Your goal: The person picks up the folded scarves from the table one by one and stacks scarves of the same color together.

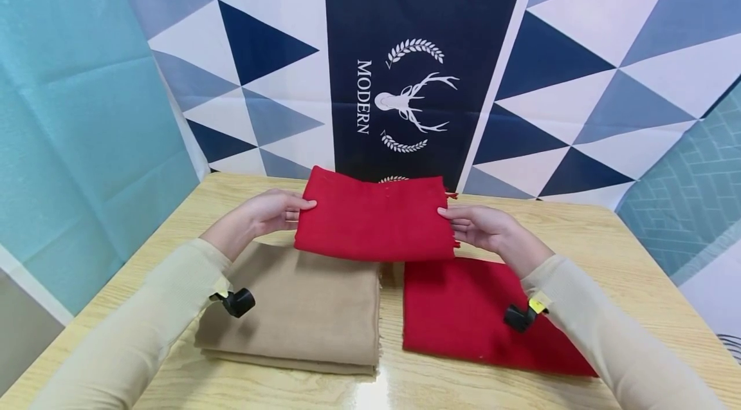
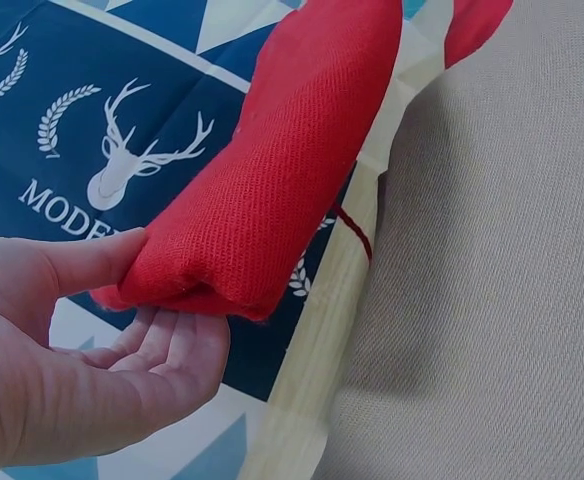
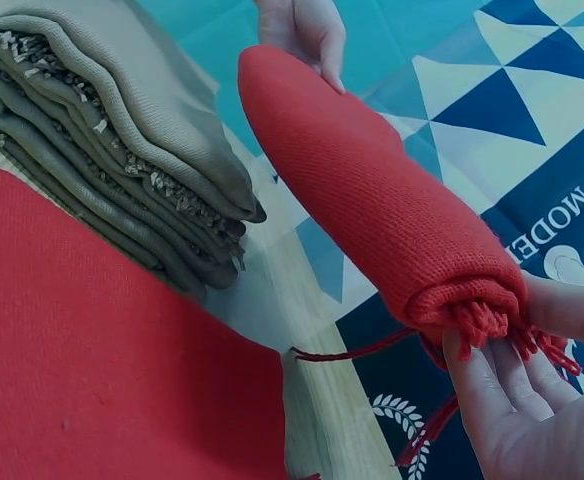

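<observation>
A folded red scarf (image 1: 376, 217) is held up over the table between both hands. My left hand (image 1: 276, 212) pinches its left end, thumb on top and fingers beneath. At the fringed right end, my right hand (image 1: 482, 227) grips it the same way, with red tassels (image 3: 482, 325) hanging by the fingers. Below on the left lies a stack of folded beige scarves (image 1: 301, 313), whose fringed layers show in the right wrist view. Another red folded cloth (image 1: 475, 320) lies flat below on the right, partly covered by the right forearm in the head view.
The wooden table (image 1: 585, 236) runs back to a wall cloth (image 1: 278, 62) with triangles and deer prints. A teal curtain (image 1: 75, 127) hangs at the left. Small black cameras (image 1: 237, 302) are strapped to the wrists.
</observation>
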Tool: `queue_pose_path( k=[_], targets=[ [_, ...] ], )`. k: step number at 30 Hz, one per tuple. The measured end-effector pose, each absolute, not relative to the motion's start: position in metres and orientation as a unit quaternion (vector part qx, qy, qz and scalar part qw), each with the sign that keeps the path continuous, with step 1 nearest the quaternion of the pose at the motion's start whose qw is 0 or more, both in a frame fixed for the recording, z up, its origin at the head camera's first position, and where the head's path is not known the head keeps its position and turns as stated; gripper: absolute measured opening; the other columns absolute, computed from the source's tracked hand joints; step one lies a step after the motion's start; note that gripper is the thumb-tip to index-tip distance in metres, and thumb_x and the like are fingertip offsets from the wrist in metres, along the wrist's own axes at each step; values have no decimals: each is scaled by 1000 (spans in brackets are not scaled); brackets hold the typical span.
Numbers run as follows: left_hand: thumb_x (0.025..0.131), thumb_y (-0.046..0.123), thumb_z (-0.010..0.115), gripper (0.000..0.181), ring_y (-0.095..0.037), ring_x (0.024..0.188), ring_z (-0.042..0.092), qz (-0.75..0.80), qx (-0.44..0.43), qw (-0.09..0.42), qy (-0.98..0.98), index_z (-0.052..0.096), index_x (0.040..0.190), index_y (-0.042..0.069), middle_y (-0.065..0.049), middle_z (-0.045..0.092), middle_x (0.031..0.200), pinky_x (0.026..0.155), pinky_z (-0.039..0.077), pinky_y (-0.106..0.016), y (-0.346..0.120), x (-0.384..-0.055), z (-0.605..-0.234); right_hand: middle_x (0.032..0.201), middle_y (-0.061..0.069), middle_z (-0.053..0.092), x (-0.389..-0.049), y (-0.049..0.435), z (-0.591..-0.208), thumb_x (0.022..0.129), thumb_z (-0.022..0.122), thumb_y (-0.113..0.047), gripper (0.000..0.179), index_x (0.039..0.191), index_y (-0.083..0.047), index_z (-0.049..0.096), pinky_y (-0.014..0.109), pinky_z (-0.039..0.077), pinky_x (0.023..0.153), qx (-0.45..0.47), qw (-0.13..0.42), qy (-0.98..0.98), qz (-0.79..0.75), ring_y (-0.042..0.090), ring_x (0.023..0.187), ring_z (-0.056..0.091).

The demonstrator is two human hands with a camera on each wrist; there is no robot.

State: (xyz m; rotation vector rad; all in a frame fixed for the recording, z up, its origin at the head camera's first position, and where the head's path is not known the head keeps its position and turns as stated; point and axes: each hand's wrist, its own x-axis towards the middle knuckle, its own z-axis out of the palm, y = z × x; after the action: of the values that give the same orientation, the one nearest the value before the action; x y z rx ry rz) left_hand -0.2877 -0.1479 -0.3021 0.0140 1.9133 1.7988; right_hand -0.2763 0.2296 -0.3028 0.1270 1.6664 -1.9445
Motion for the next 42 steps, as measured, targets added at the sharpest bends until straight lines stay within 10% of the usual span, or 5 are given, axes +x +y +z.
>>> queue_pose_path(
  k=[10, 18, 29, 42],
  targets=[
    [98, 15, 51, 38, -10, 82, 64, 659, 2, 253, 708, 44, 130, -3, 6, 63, 89, 78, 53, -21, -145, -288, -300, 95, -5, 70, -275, 233, -301, 95, 59, -21, 7, 99, -19, 64, 19, 56, 81, 38, 289, 618, -730, 8, 90, 67],
    [97, 14, 52, 34, -11, 80, 64, 666, -5, 254, 701, 47, 127, -2, 5, 64, 87, 77, 53, -22, -139, -288, -299, 97, -6, 69, -272, 238, -301, 95, 59, -23, 49, 137, -11, 37, 19, 56, 82, 45, 288, 624, -725, 7, 92, 67],
    [97, 15, 51, 38, -11, 81, 63, 668, -1, 262, 696, 45, 130, -2, 5, 64, 89, 77, 53, -21, -133, -287, -300, 99, -7, 67, -268, 246, -301, 96, 57, -25, 70, 151, -8, 18, 18, 55, 84, 43, 293, 628, -719, 7, 96, 64],
    [97, 15, 52, 31, -11, 81, 64, 671, -4, 267, 692, 49, 124, 0, 4, 64, 89, 76, 54, -22, -125, -286, -299, 97, -6, 71, -261, 255, -296, 96, 57, -24, 10, 98, -23, 67, 19, 56, 82, 36, 289, 624, -725, 7, 92, 68]
  ],
)
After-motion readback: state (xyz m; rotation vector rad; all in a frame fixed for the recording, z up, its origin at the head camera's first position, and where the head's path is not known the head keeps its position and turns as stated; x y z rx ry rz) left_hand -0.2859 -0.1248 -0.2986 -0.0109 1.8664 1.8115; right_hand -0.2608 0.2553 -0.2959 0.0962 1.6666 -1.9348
